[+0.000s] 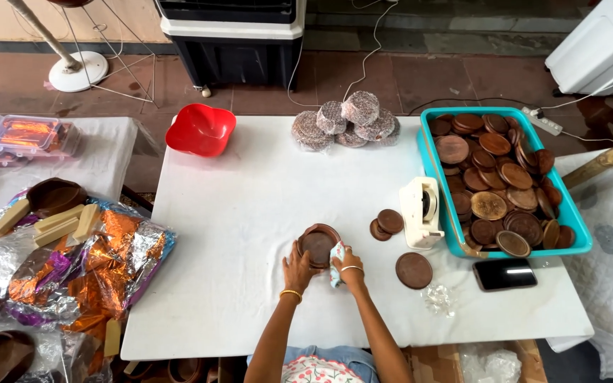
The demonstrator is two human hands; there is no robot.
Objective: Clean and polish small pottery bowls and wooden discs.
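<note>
Two hands meet at the near middle of the white desk [250, 213], seen from the head camera. The left hand [298, 268] steadies a round brown wooden dish [318, 244] with its fingers spread along the rim, a loose, open grip rather than a clamp. The right hand [350, 266] is closed around a small patterned cloth [336, 262], pressed against the dish's right edge.

To do this wiping well, I judge the left hand should keep the dish flat on the desk while the cloth works round the rim in short strokes, turning the dish rather than lifting it.

Room is good on the left side, where the desk lies bare up to a red bowl [201, 129] at the far corner. The right is tighter: two small brown discs [385, 224], a cream tape dispenser [421, 211] and a larger brown disc [414, 270] sit near the right hand, with a teal tray [580, 234] of wooden discs and a black phone [504, 274] beyond. Wrapped bundles [344, 120] rest at the far edge. The near edge lies just beneath the forearms.
</note>
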